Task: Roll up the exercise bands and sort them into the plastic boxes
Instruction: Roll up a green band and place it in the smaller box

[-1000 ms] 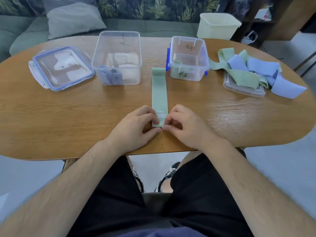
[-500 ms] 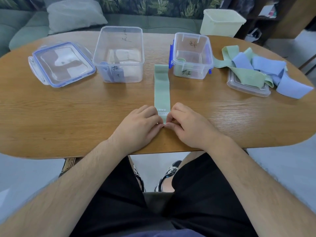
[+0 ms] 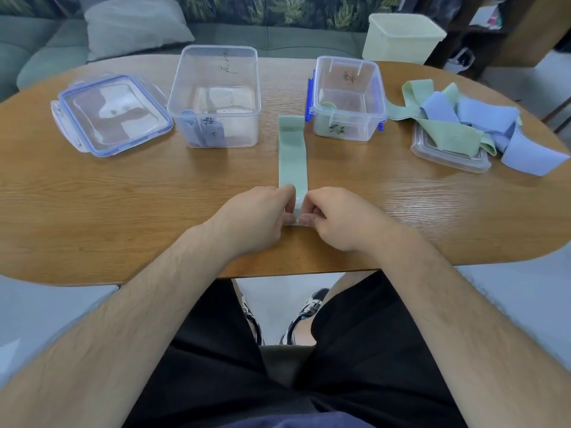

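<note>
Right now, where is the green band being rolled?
In the head view the green band lies mid-table, its far end between the large box and the small box, its near end pinched by the left hand and right hand.

The oval wooden counter (image 3: 92,211) carries a green band (image 3: 292,156) laid flat. Its near end is pinched between the left grip (image 3: 256,217) and the right grip (image 3: 336,217), and the strip runs straight away from them. Beyond the left grip stands a large clear box (image 3: 216,97), with a blue-rimmed lid (image 3: 112,114) farther out to that side. Beyond the right grip stands a small clear box (image 3: 347,98). Farther out on that side a clear lid (image 3: 432,149) lies under a heap of bands (image 3: 482,115), green and blue.
</note>
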